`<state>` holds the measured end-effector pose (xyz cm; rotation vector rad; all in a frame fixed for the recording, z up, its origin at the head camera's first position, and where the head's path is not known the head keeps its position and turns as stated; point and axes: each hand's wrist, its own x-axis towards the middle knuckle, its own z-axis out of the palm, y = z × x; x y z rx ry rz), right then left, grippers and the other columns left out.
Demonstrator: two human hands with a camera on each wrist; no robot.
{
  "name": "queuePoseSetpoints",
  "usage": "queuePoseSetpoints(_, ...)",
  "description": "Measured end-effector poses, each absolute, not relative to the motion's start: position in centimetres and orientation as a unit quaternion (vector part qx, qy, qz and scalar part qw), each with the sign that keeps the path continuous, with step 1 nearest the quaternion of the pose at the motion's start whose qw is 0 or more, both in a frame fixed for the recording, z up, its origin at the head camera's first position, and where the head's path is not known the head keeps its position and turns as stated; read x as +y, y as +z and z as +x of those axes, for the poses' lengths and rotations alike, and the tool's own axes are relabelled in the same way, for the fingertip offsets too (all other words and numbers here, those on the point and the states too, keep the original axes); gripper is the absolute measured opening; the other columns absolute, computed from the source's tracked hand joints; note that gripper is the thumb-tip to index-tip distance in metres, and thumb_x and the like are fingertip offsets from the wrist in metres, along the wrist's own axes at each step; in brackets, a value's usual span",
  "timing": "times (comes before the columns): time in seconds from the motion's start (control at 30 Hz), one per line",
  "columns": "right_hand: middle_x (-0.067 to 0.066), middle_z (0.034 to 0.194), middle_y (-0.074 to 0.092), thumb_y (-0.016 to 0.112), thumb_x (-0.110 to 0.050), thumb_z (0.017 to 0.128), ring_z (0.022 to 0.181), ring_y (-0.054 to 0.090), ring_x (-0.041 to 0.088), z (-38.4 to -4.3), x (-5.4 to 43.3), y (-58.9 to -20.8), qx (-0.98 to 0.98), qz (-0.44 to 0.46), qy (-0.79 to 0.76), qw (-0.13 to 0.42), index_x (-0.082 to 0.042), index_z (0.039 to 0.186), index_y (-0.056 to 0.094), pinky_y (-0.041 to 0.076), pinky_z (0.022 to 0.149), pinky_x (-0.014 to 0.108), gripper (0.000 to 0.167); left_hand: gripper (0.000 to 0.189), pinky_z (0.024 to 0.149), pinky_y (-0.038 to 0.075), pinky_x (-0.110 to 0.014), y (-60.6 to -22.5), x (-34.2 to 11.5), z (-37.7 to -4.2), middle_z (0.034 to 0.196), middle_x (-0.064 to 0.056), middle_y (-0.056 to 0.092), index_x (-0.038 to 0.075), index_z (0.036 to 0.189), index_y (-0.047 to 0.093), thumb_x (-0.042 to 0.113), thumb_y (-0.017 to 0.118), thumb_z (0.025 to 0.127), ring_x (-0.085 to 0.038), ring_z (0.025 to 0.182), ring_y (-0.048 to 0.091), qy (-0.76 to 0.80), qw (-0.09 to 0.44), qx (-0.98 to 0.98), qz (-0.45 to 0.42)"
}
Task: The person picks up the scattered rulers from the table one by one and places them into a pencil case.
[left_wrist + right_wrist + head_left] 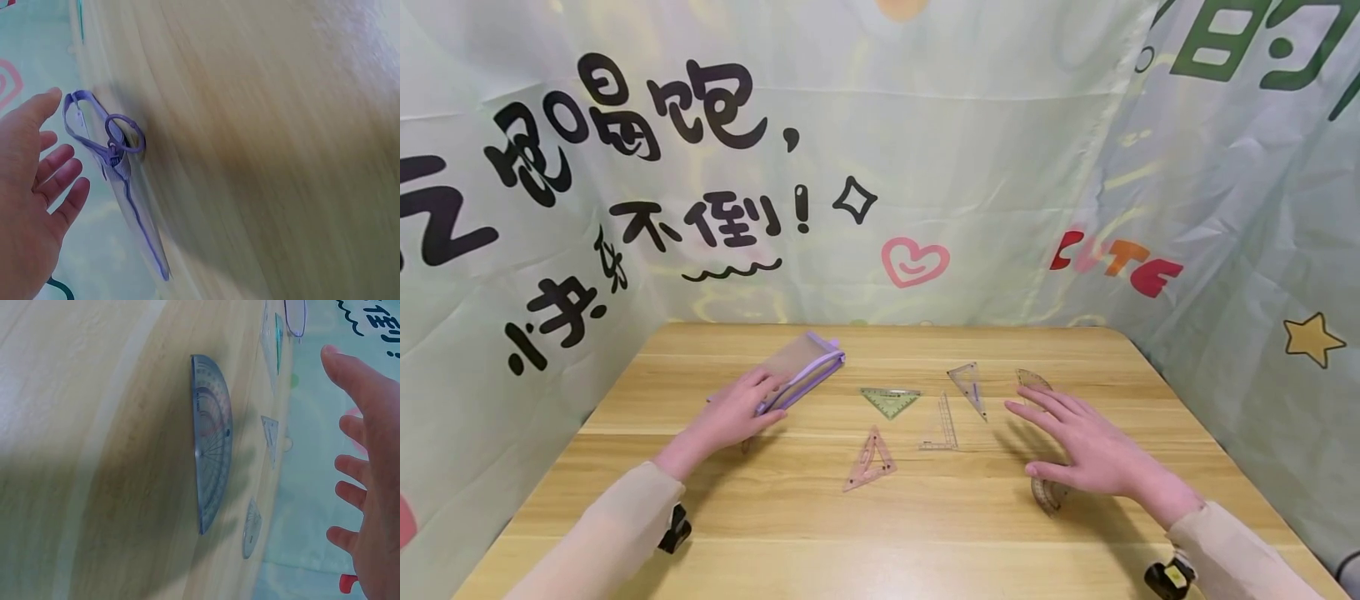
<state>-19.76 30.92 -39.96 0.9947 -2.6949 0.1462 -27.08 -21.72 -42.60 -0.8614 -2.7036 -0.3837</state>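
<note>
A purple-edged zip pouch (805, 354) with a see-through mesh side lies at the left of the table. My left hand (737, 412) is over its near end, fingers loosely extended; the left wrist view shows the pouch's strap and ring (142, 140) beside the hand, with nothing gripped. On the right, my right hand (1090, 442) hovers palm down with fingers spread. Below it lies a clear protractor (214, 447), partly hidden by the hand in the head view. A second protractor (1032, 379) sits just beyond the fingertips.
Between the hands lie a green set square (891, 402), a pink set square (871, 462), a clear triangle (951, 433) with ruled edges and another clear triangle (967, 385). Printed fabric walls (1000, 167) stand behind and beside the wooden table (880, 550).
</note>
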Motion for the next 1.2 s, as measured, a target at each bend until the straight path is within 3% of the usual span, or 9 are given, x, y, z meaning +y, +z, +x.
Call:
queuePoseSetpoints(0.73, 0.010, 0.153, 0.042, 0.074, -0.046, 0.083, 0.135, 0.045, 0.036, -18.9, 32.1, -40.6, -0.936, 0.325, 0.069, 0.114, -0.023, 0.151, 0.041, 0.043, 0.103, 0.059, 0.079, 0.046, 0.081, 0.059, -0.039, -43.5, -20.4, -27.8, 0.108, -0.014, 0.062, -0.002, 0.123, 0.063, 0.015, 0.078, 0.083, -0.024, 0.095, 0.063, -0.162, 0.133, -0.942, -0.261)
queuePoseSetpoints(1.2, 0.008, 0.152, 0.044, 0.075, -0.046, 0.083, 0.133, 0.047, 0.032, -18.4, 32.3, -40.6, -0.936, 0.325, 0.074, 0.110, -0.022, 0.150, 0.042, 0.047, 0.101, 0.055, 0.079, 0.037, 0.067, 0.058, -0.030, -43.7, -20.2, -27.8, 0.098, -0.014, 0.062, -0.005, 0.117, 0.064, 0.001, 0.074, 0.082, -0.019, 0.081, 0.061, -0.169, 0.147, -0.940, -0.257)
